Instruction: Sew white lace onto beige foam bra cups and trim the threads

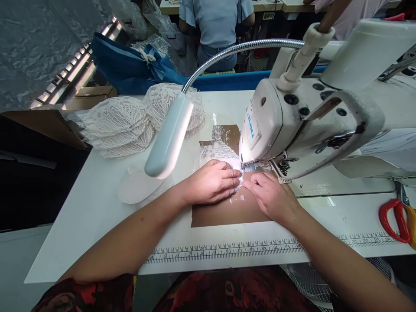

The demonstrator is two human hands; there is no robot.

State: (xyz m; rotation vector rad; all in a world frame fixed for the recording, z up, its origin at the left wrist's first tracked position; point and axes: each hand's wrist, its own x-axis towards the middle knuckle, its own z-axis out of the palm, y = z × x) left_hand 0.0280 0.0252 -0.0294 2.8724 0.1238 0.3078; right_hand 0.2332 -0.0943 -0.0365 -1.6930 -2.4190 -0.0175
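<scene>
A white lace piece (218,151) lies under the head of a white sewing machine (264,125), at the needle. My left hand (212,182) rests flat on this lace, fingers together and stretched toward the needle. Just right of it, my right hand (271,193) has its fingers curled, with thumb and forefinger pinched at the lace edge in front of the presser foot. Under both hands lies a brown sheet (224,214) taped to the white table (104,229). Part of the lace is hidden by my left hand.
Stacks of lace pieces (113,125) lie at the back left, with a pale oval piece (139,186) nearer. A lamp (170,134) on a bendable neck hangs over the table. Red-handled scissors (394,220) lie far right; a ruler strip (227,252) runs along the front. A person (216,26) sits beyond.
</scene>
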